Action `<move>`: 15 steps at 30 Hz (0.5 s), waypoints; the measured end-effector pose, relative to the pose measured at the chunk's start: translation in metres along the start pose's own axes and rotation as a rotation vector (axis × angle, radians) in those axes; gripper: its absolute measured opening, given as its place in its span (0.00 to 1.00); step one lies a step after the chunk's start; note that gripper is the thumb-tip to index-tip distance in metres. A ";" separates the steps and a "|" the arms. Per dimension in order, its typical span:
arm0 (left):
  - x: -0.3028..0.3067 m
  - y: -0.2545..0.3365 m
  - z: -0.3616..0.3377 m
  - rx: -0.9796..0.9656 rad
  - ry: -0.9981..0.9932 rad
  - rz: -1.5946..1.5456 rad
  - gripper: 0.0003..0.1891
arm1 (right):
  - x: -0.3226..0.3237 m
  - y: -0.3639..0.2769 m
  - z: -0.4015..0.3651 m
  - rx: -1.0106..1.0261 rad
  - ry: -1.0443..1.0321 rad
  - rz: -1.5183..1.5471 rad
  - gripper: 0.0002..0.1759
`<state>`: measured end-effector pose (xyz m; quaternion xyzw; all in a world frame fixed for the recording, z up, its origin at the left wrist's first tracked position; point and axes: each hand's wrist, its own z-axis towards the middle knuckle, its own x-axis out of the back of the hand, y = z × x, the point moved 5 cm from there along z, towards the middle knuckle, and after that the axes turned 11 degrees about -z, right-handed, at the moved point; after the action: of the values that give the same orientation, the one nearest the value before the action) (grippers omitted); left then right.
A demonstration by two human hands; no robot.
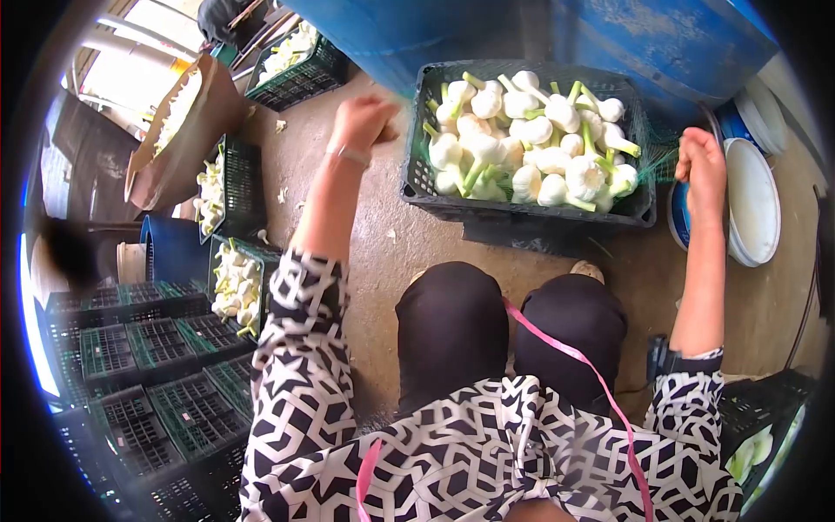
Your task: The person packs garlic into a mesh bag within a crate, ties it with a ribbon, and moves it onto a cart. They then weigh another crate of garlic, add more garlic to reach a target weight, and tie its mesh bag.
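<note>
A black plastic crate (531, 213) full of white garlic bulbs (584, 174) with short green stems stands in front of my knees. Green netting (663, 157) lines it and stretches out past its right side. My right hand (701, 161) is closed on the edge of that netting, to the right of the crate. Left of the crate, my left hand (361, 123) is raised with its fingers curled together. A faint green blur lies beside it, and what it holds is too blurred to tell.
Smaller crates of garlic (237, 283) line the left, above stacked empty crates (187, 400). A torn sack (187, 130) leans behind them. Blue barrels (417, 39) stand behind the main crate. White buckets (752, 202) are at the right.
</note>
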<state>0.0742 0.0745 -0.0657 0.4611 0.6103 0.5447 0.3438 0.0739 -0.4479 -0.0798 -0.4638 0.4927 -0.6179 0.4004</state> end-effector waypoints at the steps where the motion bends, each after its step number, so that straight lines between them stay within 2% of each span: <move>1: -0.007 0.010 0.005 -0.002 -0.001 -0.005 0.06 | -0.005 -0.010 0.004 0.023 0.037 -0.026 0.09; 3: -0.040 0.036 0.025 -0.219 0.048 0.381 0.09 | -0.017 -0.027 0.009 0.109 0.077 -0.028 0.09; 4: -0.040 0.048 0.032 -0.372 0.086 0.686 0.12 | -0.015 -0.033 0.012 0.255 0.104 -0.060 0.09; 5: -0.035 0.037 0.050 -0.378 0.066 0.661 0.17 | -0.007 -0.037 0.018 0.337 0.176 -0.027 0.08; 6: -0.031 0.034 0.057 -0.354 0.052 0.702 0.16 | 0.004 -0.039 0.022 0.328 0.286 -0.041 0.08; 7: -0.022 0.015 0.067 -0.235 0.053 0.550 0.16 | 0.011 -0.030 0.029 0.229 0.349 -0.012 0.09; 8: -0.008 0.001 0.082 -0.401 0.140 0.680 0.18 | 0.018 0.004 0.050 0.066 0.338 -0.128 0.13; 9: 0.002 -0.005 0.085 -0.390 0.255 0.881 0.23 | 0.013 0.034 0.062 -0.094 0.254 -0.276 0.18; 10: 0.016 -0.025 0.105 -0.217 0.242 0.940 0.30 | 0.007 0.062 0.069 -0.330 0.102 -0.396 0.27; 11: 0.023 -0.043 0.120 -0.013 0.127 0.899 0.33 | 0.000 0.086 0.068 -0.556 0.014 -0.345 0.36; 12: 0.020 -0.050 0.120 -0.024 0.124 0.887 0.33 | -0.008 0.110 0.073 -0.723 -0.235 -0.181 0.40; 14: 0.005 -0.089 0.124 0.476 0.017 -0.033 0.34 | -0.020 0.150 0.102 -0.821 -0.382 0.011 0.35; 15: 0.001 -0.096 0.136 0.475 0.011 -0.036 0.34 | -0.030 0.145 0.115 -0.759 -0.330 0.084 0.30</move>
<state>0.1816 0.1243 -0.1830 0.5151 0.7312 0.3824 0.2319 0.1978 -0.4746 -0.2176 -0.6508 0.6331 -0.2932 0.2994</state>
